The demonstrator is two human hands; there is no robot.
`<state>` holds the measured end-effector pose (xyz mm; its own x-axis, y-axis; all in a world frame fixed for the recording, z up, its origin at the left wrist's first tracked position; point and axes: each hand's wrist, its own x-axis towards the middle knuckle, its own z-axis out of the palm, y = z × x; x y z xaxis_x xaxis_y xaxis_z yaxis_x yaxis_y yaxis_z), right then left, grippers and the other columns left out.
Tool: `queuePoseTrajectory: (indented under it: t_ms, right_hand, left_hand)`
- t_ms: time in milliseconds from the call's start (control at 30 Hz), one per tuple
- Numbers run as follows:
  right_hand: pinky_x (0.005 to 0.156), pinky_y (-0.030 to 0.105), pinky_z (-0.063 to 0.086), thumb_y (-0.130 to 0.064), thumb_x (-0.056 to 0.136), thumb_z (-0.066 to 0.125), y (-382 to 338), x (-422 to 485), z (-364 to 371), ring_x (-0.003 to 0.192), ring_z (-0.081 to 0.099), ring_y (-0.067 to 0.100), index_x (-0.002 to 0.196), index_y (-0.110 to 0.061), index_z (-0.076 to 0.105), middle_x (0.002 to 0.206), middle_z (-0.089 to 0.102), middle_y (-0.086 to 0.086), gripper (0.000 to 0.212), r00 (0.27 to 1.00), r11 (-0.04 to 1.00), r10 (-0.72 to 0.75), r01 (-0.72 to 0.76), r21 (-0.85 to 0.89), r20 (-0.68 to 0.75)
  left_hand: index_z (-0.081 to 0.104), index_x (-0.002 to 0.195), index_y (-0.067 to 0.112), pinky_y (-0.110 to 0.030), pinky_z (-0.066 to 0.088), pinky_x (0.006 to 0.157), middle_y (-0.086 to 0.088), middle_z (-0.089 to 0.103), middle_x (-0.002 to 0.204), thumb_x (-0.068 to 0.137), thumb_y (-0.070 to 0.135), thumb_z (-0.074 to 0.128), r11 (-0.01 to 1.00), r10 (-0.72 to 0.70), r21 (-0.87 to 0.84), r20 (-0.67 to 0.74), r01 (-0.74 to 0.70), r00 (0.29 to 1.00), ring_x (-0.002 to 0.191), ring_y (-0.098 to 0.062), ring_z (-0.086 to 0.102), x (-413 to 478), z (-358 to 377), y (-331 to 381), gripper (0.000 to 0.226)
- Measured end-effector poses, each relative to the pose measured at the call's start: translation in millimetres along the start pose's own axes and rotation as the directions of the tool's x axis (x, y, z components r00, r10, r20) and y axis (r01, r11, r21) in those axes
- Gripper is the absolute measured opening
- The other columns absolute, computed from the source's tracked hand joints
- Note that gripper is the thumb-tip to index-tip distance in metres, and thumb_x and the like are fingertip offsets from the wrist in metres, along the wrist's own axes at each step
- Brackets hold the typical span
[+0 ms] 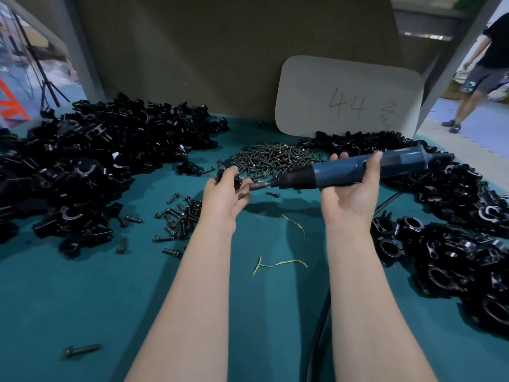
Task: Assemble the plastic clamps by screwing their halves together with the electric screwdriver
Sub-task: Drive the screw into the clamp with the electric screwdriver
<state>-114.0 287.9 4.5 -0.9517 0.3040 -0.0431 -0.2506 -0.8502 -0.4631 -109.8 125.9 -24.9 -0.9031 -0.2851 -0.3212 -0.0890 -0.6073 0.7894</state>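
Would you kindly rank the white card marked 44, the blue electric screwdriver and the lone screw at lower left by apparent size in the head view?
1. white card, largest.
2. electric screwdriver, long but slimmer.
3. lone screw, clearly smallest though nearest the camera.

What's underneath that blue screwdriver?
The right hand cradles the electric screwdriver from below; a loose screw lies on the green table beneath. Whatever the palm covers is hidden.

hands (289, 188) holding clamp (230, 176), screwdriver (349, 170)
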Motion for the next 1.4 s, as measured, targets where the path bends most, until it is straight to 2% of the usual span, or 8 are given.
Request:
queuePoseTrajectory:
  t_ms: [167,433,667,967,1067,1133,1233,1400]
  right_hand:
    - [0.074,0.028,0.054,-0.037,0.096,0.054,-0.3,-1.4,3.3,0.09,0.062,0.019,0.113,-0.015,0.054,0.1,0.057,0.007,0.028,1.0,1.0,-0.016,0.016,0.021,0.007]
    - [0.074,0.027,0.052,-0.038,0.096,0.053,1.7,-2.5,5.5,0.095,0.061,0.019,0.127,-0.013,0.049,0.105,0.055,0.007,0.04,1.0,1.0,-0.028,0.028,0.011,-0.006]
    - [0.104,0.038,0.044,-0.037,0.095,0.055,4.8,-2.1,8.7,0.11,0.056,0.025,0.137,-0.012,0.041,0.113,0.051,0.01,0.051,0.998,0.998,-0.055,0.055,-0.023,-0.02]
    - [0.072,0.02,0.052,-0.035,0.096,0.053,12.4,-11.4,20.3,0.091,0.063,0.013,0.124,-0.02,0.042,0.1,0.057,0.002,0.033,0.994,0.988,-0.101,0.107,-0.115,0.051]
    - [0.076,0.021,0.05,-0.035,0.097,0.051,14.3,-14.2,24.7,0.093,0.063,0.012,0.117,-0.024,0.042,0.1,0.056,0.001,0.024,0.989,0.978,-0.115,0.128,-0.162,0.091]
    - [0.083,0.023,0.048,-0.033,0.098,0.049,15.3,-16.0,28.4,0.098,0.061,0.015,0.113,-0.027,0.042,0.103,0.056,0.0,0.018,0.986,0.973,-0.116,0.137,-0.187,0.117]
    - [0.086,0.023,0.048,-0.03,0.099,0.047,17.9,-18.8,32.3,0.096,0.06,0.014,0.125,-0.025,0.037,0.103,0.055,-0.001,0.028,0.979,0.964,-0.138,0.167,-0.208,0.149]
    - [0.075,0.016,0.048,-0.029,0.1,0.047,21.4,-21.9,33.4,0.088,0.061,0.007,0.143,-0.022,0.026,0.099,0.057,-0.006,0.049,0.969,0.937,-0.177,0.22,-0.271,0.174]
  left_hand:
    - [0.053,0.096,0.011,-0.025,0.058,0.064,-0.013,0.067,0.092,0.095,0.02,0.059,0.998,-0.037,-0.042,0.024,0.038,0.999,0.079,-0.02,0.066,2.3,0.7,-2.6,0.011]
    - [0.057,0.088,0.011,-0.021,0.054,0.073,-0.006,0.062,0.095,0.092,0.006,0.062,0.997,0.069,-0.025,-0.056,-0.071,0.996,0.082,-0.013,0.06,1.9,2.5,-5.3,0.008]
    - [0.059,0.082,0.016,-0.021,0.053,0.072,-0.002,0.06,0.088,0.091,0.013,0.065,0.984,0.151,0.114,-0.117,-0.137,0.982,0.076,-0.015,0.058,2.7,3.1,-11.1,0.012]
    - [0.056,0.077,0.018,-0.021,0.051,0.071,0.002,0.061,0.083,0.091,0.014,0.066,0.978,0.196,0.119,-0.227,-0.173,0.954,0.081,-0.02,0.061,6.3,4.7,-14.3,0.018]
    - [0.064,0.096,0.012,-0.035,0.053,0.091,-0.004,0.066,0.098,0.09,0.018,0.068,0.968,0.226,0.162,-0.24,-0.191,0.944,0.092,-0.024,0.064,6.9,4.4,-14.7,0.01]
    - [0.058,0.125,0.003,-0.042,0.047,0.102,-0.011,0.061,0.125,0.088,0.02,0.069,0.967,0.234,0.158,-0.251,-0.199,0.939,0.115,-0.029,0.059,5.6,4.3,-15.8,0.042]
    - [0.052,0.133,0.0,-0.043,0.046,0.104,-0.013,0.056,0.134,0.088,0.021,0.07,0.966,0.244,0.145,-0.245,-0.214,0.938,0.123,-0.03,0.054,5.1,5.4,-16.6,0.053]
    - [0.06,0.079,0.014,-0.034,0.053,0.088,-0.001,0.062,0.08,0.089,0.017,0.068,0.968,0.229,0.165,-0.256,-0.191,0.939,0.081,-0.022,0.061,6.9,2.9,-15.2,0.012]
